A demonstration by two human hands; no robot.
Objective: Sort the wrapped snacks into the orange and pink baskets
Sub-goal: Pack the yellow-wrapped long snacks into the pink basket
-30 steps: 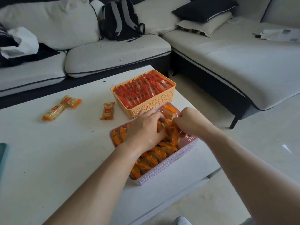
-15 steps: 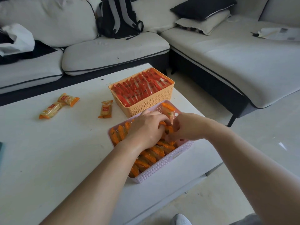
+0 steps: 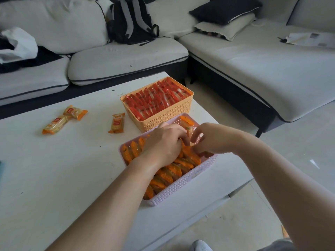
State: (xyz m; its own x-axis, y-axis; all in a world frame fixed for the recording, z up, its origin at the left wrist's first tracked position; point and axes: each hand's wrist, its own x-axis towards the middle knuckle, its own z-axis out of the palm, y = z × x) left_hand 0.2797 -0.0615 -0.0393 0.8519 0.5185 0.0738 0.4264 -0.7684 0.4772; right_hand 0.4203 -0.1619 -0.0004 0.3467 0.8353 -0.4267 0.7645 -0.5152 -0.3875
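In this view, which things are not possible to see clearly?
- Head view: what the left hand and right hand hold, hidden behind the hands themselves.
- Pink basket: its middle is covered by both hands.
- Teal object: cut by the left edge.
- Print on the loose snacks: too small.

Desk: What's on the white table (image 3: 54, 178)?
Photographer: Orange basket (image 3: 168, 116) at its far edge, pink basket (image 3: 181, 189) just in front. Two wrapped snacks (image 3: 54, 125) lie touching at left; a third snack (image 3: 117, 123) sits near the orange basket.
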